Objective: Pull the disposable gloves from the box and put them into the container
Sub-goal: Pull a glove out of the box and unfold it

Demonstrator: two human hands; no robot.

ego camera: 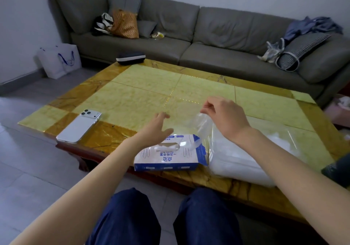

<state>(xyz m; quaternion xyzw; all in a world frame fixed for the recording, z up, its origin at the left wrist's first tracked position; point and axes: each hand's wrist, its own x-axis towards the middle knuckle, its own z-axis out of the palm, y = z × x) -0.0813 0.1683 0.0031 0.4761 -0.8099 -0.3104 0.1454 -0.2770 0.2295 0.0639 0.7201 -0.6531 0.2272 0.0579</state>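
Note:
A blue and white glove box lies flat at the table's near edge, its top slot showing crumpled clear gloves. My right hand is raised above and right of the box, pinching a thin clear disposable glove that hangs down towards the box. My left hand hovers over the box's far left side with fingers spread and holds nothing. A clear plastic container with whitish contents stands right beside the box, under my right forearm.
A white phone lies face down near the table's left corner. A dark case sits at the far edge. The yellow tiled table stretches ahead, a grey sofa behind it. My knees are below the table's edge.

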